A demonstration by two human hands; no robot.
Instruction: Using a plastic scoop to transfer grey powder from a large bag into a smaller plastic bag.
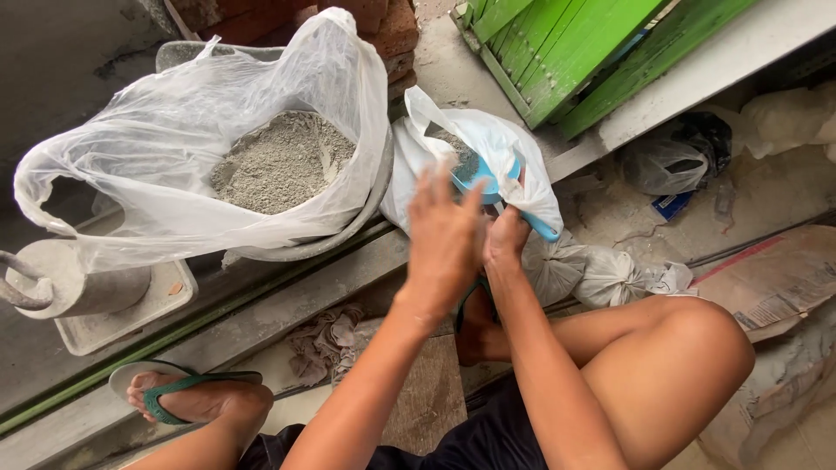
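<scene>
My left hand (444, 233) is raised with fingers spread, just in front of a small white plastic bag (514, 161) that holds grey powder. My right hand (508, 233) is closed on the handle of a blue scoop (486, 178), whose bowl sits inside the mouth of that small bag. To the left stands a large clear plastic bag (165, 157) full of the same grey powder (283, 164), set in a grey basin. Tied-off small filled bags (601, 277) lie to the right of my hands.
A scale with a grey metal weight (74, 280) stands at the far left. Green wooden boards (566, 43) lean at the top right, red bricks (383, 22) at the top. My sandalled left foot (187, 396), a rag (326, 341) and a paper sack (775, 283) lie around.
</scene>
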